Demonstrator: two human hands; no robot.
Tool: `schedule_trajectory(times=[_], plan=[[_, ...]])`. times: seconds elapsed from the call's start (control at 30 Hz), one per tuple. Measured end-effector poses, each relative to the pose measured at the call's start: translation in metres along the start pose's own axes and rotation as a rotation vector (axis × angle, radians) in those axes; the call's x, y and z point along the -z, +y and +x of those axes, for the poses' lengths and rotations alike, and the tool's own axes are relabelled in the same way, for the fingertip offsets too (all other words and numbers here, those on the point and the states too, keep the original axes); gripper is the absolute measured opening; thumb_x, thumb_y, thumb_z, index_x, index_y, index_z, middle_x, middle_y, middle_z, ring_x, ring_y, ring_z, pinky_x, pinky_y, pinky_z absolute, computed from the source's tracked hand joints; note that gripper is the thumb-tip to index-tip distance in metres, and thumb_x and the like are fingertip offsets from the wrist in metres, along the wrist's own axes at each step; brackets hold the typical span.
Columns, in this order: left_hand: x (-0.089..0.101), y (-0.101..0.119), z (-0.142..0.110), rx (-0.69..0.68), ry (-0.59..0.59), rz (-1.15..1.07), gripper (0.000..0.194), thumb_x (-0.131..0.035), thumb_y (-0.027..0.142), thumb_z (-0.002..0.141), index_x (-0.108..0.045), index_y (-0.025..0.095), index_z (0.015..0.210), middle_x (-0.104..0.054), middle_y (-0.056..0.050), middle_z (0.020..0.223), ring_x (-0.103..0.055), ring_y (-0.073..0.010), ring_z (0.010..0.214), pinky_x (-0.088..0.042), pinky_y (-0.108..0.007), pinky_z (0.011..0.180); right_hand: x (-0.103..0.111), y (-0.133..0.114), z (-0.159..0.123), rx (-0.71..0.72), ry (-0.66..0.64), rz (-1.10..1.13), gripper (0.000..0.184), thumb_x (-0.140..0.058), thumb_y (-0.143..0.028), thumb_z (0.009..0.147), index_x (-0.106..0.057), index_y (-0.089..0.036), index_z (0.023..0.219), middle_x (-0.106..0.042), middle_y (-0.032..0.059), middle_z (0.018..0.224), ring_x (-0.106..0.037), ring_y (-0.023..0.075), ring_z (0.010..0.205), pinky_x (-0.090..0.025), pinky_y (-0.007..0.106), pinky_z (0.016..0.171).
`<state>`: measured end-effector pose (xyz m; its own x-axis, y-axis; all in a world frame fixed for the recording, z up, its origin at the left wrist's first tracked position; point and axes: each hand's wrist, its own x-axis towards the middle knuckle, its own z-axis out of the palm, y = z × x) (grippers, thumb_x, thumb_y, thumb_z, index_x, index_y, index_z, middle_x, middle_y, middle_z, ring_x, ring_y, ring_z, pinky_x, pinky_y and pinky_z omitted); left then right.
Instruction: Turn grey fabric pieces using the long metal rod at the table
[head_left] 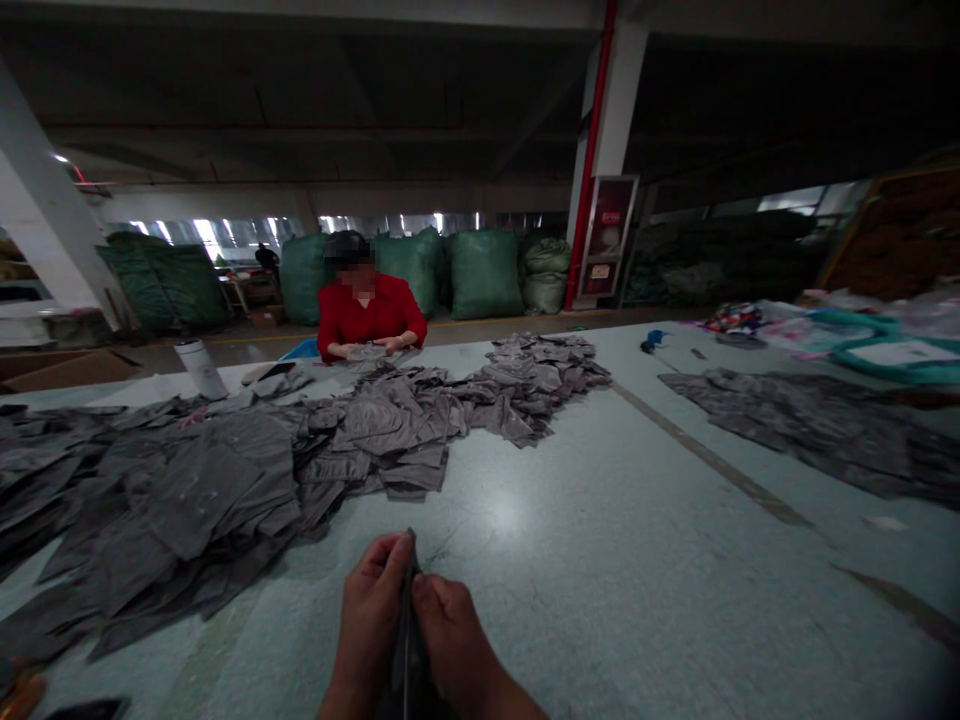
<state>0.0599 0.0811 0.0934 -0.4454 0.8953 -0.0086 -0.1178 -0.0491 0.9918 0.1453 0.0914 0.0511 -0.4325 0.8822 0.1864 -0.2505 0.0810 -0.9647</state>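
My left hand (371, 605) and my right hand (450, 630) sit at the near edge of the view, both pinching a folded piece of dark grey fabric (410, 650) that stands upright between them. The hands rest just above a pale green work table (600, 570). To their left and ahead lies a wide, overlapping spread of grey fabric pieces (225, 490), its nearest pieces a short way from my left hand. A second grey spread (810, 430) lies farther off on the right.
Across the table, a person in a red top (367, 312) handles a small grey piece. A white cylindrical container (201, 368) stands at the far edge, and colourful fabric and plastic (832, 335) lie far right. Large green sacks (487, 275) and concrete pillars stand behind.
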Motion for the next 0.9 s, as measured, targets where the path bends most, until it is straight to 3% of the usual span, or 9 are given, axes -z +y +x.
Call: schedule_trajectory(times=[0.17, 0.33, 0.43, 0.5, 0.57, 0.63, 0.7, 0.8, 0.9], plan=[[0.002, 0.0, 0.003, 0.078, 0.019, -0.159, 0.031, -0.07, 0.039, 0.056, -0.055, 0.016, 0.07, -0.048, 0.008, 0.052, -0.042, -0.0061, 0.045, -0.035, -0.016, 0.043, 0.003, -0.004, 0.003, 0.031, -0.023, -0.071, 0.044, -0.036, -0.051, 0.084, -0.041, -0.015, 0.059, -0.035, -0.0039, 0.053, -0.031, 0.007, 0.049, -0.025, 0.019, 0.044], [0.002, -0.006, -0.001, 0.099, -0.009, -0.111, 0.031, -0.066, 0.043, 0.06, -0.053, 0.016, 0.069, -0.046, 0.008, 0.05, -0.042, -0.0059, 0.043, -0.035, -0.016, 0.042, 0.0, -0.002, -0.002, 0.026, -0.013, -0.043, 0.045, -0.036, -0.053, 0.083, -0.041, -0.015, 0.059, -0.035, -0.0039, 0.054, -0.032, 0.007, 0.049, -0.026, 0.018, 0.044], [0.0, 0.009, 0.012, -0.003, -0.013, 0.021, 0.03, -0.06, 0.045, 0.065, -0.051, 0.017, 0.068, -0.047, 0.008, 0.049, -0.042, -0.0068, 0.041, -0.034, -0.017, 0.041, 0.003, -0.008, 0.01, -0.024, -0.034, 0.013, 0.047, -0.034, -0.056, 0.082, -0.042, -0.015, 0.06, -0.037, -0.0045, 0.05, -0.035, 0.0066, 0.043, -0.028, 0.018, 0.04], [0.004, 0.029, 0.027, -0.119, 0.056, 0.141, 0.031, -0.054, 0.048, 0.068, -0.051, 0.018, 0.069, -0.048, 0.007, 0.049, -0.043, -0.0083, 0.041, -0.036, -0.019, 0.042, 0.01, -0.011, 0.024, -0.084, -0.013, 0.006, 0.047, -0.025, -0.054, 0.085, -0.046, -0.015, 0.07, -0.043, -0.0036, 0.05, -0.041, 0.0075, 0.041, -0.033, 0.018, 0.039], [0.018, 0.049, 0.042, -0.175, 0.118, 0.195, 0.03, -0.055, 0.048, 0.066, -0.052, 0.018, 0.068, -0.048, 0.008, 0.048, -0.043, -0.0087, 0.042, -0.036, -0.018, 0.043, 0.02, -0.007, 0.039, -0.131, 0.008, -0.146, 0.045, -0.015, -0.045, 0.088, -0.048, -0.014, 0.088, -0.051, -0.0011, 0.059, -0.048, 0.0085, 0.044, -0.037, 0.018, 0.041], [0.043, 0.063, 0.05, -0.19, 0.141, 0.277, 0.029, -0.064, 0.044, 0.058, -0.057, 0.016, 0.064, -0.054, 0.005, 0.05, -0.047, -0.0108, 0.047, -0.036, -0.019, 0.045, 0.034, 0.003, 0.053, -0.157, 0.012, -0.358, 0.036, -0.019, -0.035, 0.088, -0.048, -0.014, 0.096, -0.056, 0.0009, 0.067, -0.052, 0.0089, 0.049, -0.038, 0.018, 0.043], [0.073, 0.063, 0.05, -0.126, 0.048, 0.587, 0.03, -0.063, 0.047, 0.056, -0.059, 0.017, 0.058, -0.056, 0.002, 0.049, -0.051, -0.0146, 0.05, -0.038, -0.021, 0.046, 0.048, 0.016, 0.066, -0.156, 0.033, -0.509, 0.026, -0.03, -0.026, 0.084, -0.052, -0.013, 0.089, -0.057, 0.0017, 0.067, -0.053, 0.0102, 0.053, -0.039, 0.019, 0.047], [0.117, 0.034, 0.039, -0.054, -0.067, 0.836, 0.03, -0.052, 0.048, 0.063, -0.061, 0.021, 0.057, -0.062, -0.001, 0.053, -0.058, -0.0203, 0.056, -0.045, -0.027, 0.054, 0.061, 0.032, 0.09, -0.108, 0.091, -0.687, 0.019, -0.039, -0.018, 0.08, -0.057, -0.014, 0.078, -0.059, 0.0038, 0.073, -0.054, 0.0142, 0.07, -0.04, 0.024, 0.064], [0.146, -0.018, 0.026, -0.238, 0.094, 1.115, 0.032, -0.05, 0.039, 0.064, -0.066, 0.022, 0.084, -0.066, -0.008, 0.096, -0.059, -0.027, 0.088, -0.043, -0.037, 0.079, 0.06, 0.04, 0.121, -0.058, 0.142, -0.834, 0.019, -0.042, -0.017, 0.08, -0.058, -0.016, 0.09, -0.058, 0.0073, 0.094, -0.05, 0.018, 0.091, -0.035, 0.028, 0.079]])
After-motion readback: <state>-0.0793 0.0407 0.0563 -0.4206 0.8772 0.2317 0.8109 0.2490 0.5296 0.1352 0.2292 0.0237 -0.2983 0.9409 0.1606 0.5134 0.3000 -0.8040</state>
